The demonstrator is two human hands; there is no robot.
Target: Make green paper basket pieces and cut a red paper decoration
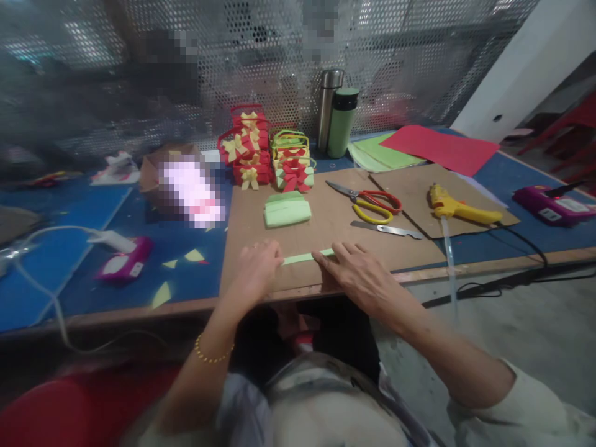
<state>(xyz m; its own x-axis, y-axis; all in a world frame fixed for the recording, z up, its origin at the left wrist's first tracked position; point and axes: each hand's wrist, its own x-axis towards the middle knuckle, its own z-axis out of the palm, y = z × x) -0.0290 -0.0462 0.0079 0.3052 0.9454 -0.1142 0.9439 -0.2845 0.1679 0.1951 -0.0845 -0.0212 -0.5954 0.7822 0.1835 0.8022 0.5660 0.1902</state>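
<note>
A narrow light-green paper strip (298,258) lies low over the brown cardboard near the table's front edge. My left hand (259,264) pinches its left end with fingers curled together. At the other end, my right hand (356,267) presses thumb and fingers onto the strip. Just beyond them sits a folded light-green paper piece (287,211). To the right lie scissors (372,202) with one red and one yellow handle, and a metal blade (388,230). Small red paper baskets (249,152) with yellow bows and green ones (293,164) with red bows stand behind.
A yellow glue gun (460,208) rests on the cardboard (261,239) at right, its cable trailing over the edge. Behind stand a green tumbler (342,127) and a steel flask (326,99), beside red paper (437,149). Purple power sockets (125,261) and paper scraps (161,294) lie left.
</note>
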